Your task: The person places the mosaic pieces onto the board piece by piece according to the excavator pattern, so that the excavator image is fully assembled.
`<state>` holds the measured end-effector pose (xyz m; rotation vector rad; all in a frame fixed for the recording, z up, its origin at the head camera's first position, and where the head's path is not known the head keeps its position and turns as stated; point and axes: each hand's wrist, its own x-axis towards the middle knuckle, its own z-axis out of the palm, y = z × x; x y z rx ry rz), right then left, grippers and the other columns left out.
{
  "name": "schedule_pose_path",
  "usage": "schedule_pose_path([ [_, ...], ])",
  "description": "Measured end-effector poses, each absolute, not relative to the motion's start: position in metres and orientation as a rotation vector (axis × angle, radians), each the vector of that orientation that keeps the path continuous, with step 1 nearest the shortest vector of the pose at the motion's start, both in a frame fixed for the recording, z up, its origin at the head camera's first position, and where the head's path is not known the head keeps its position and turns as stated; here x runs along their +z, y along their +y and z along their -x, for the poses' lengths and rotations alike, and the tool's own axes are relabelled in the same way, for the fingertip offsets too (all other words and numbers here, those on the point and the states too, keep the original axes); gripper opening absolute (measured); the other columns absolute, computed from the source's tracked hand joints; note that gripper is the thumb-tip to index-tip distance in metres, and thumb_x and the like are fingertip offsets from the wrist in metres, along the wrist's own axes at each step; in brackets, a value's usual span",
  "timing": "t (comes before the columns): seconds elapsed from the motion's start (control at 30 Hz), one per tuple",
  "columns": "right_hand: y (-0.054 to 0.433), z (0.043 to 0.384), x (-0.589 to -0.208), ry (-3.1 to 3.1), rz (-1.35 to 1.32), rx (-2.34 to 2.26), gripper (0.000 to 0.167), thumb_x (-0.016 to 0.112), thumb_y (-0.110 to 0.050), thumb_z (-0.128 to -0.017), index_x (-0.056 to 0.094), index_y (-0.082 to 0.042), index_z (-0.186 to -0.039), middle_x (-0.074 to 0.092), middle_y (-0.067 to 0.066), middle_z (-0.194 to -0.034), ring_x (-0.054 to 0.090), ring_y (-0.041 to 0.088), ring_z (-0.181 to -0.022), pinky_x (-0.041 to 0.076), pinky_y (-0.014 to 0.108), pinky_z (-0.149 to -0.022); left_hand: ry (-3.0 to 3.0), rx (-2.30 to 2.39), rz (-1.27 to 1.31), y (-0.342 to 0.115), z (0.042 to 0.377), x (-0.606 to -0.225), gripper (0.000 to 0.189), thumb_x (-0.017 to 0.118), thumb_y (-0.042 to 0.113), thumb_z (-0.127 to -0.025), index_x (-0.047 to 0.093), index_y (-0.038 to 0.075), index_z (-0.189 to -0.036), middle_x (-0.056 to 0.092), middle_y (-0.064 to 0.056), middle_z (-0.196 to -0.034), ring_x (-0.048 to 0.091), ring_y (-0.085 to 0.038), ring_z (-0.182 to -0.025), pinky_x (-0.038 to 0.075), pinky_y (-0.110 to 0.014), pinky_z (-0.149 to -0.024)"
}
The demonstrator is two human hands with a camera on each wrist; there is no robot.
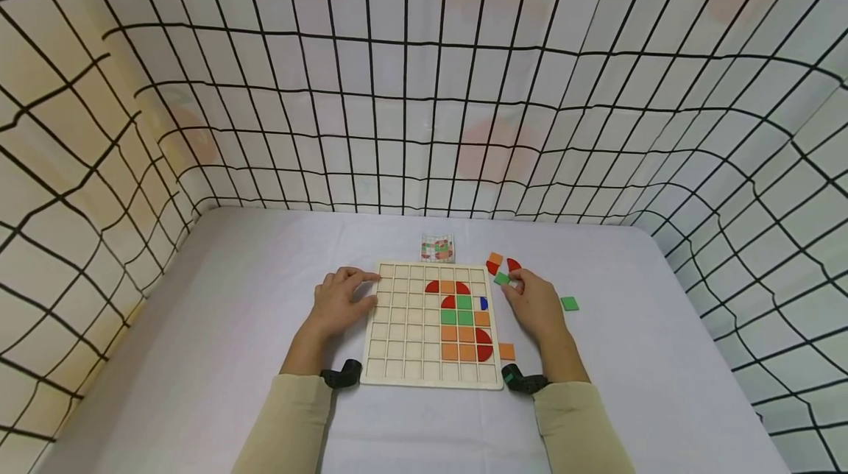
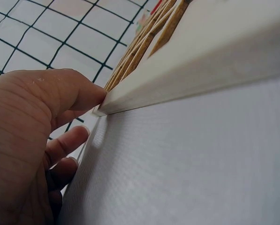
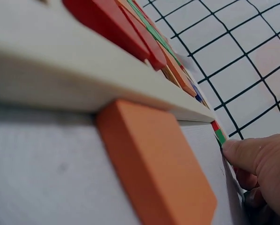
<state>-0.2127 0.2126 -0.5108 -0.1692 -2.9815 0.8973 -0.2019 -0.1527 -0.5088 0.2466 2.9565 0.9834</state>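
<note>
A pale wooden grid board (image 1: 405, 330) lies on the white cloth, with red, orange, green and blue tiles set in cells on its right side. At its upper left edge, my left hand (image 1: 336, 305) touches the rim with thumb and forefinger; the left wrist view shows the thumb (image 2: 86, 91) against the board's side. Past the upper right edge, my right hand (image 1: 536, 305) pinches a green square tile (image 1: 501, 279) between thumb and fingers. Right beside that tile are red quarter-round pieces (image 1: 513, 265) and an orange square (image 1: 495, 257).
A small printed pattern card (image 1: 437, 248) stands behind the board. One loose green square (image 1: 570, 303) lies right of my right hand, and an orange square (image 1: 506, 352) lies against the board's lower right edge. Black wire mesh (image 1: 424, 98) encloses the table's back and sides.
</note>
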Motion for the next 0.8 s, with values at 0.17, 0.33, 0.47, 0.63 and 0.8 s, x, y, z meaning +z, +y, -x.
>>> schedule_pose_path([
  [0.17,0.213,0.211,-0.511,-2.987,0.172,0.896,0.04,0.064,-0.032,-0.1,0.062,-0.007,-0.131,0.057,0.006,-0.084,0.051,0.02,-0.074,0.039,0.031,-0.063,2.949,0.988,-0.25,-0.153,0.202,-0.51,0.04,0.066,0.03,-0.093,0.067,0.023,-0.133,0.057,-0.012,-0.137,0.048,-0.036,-0.124,0.033,-0.057,-0.099],
  [0.33,0.21,0.209,-0.509,-2.995,0.173,0.911,0.042,0.063,-0.036,-0.1,0.061,-0.011,-0.133,0.056,0.006,-0.087,0.052,0.021,-0.079,0.04,0.032,-0.067,2.961,0.989,-0.257,-0.153,0.202,-0.51,0.04,0.066,0.03,-0.093,0.067,0.023,-0.132,0.057,-0.012,-0.137,0.049,-0.036,-0.123,0.033,-0.057,-0.099],
  [0.47,0.207,0.208,-0.506,-2.995,0.174,0.953,0.041,0.063,-0.038,-0.099,0.061,-0.014,-0.133,0.055,0.006,-0.084,0.051,0.021,-0.077,0.04,0.033,-0.066,2.959,0.988,-0.261,-0.154,0.203,-0.509,0.04,0.066,0.03,-0.093,0.067,0.023,-0.132,0.057,-0.012,-0.137,0.049,-0.036,-0.122,0.033,-0.057,-0.099],
  [0.63,0.2,0.206,-0.501,-2.996,0.162,0.98,0.041,0.064,-0.04,-0.098,0.062,-0.017,-0.132,0.055,0.005,-0.084,0.051,0.021,-0.077,0.041,0.031,-0.064,2.951,0.993,-0.263,-0.154,0.203,-0.51,0.04,0.066,0.03,-0.093,0.067,0.024,-0.132,0.057,-0.012,-0.137,0.049,-0.036,-0.123,0.033,-0.057,-0.099],
  [0.8,0.188,0.204,-0.496,-3.032,0.115,0.995,0.041,0.066,-0.042,-0.097,0.062,-0.019,-0.131,0.057,0.004,-0.085,0.053,0.021,-0.08,0.042,0.031,-0.066,2.957,0.99,-0.259,-0.155,0.204,-0.512,0.04,0.066,0.03,-0.093,0.067,0.024,-0.132,0.057,-0.012,-0.137,0.049,-0.036,-0.123,0.033,-0.057,-0.099],
])
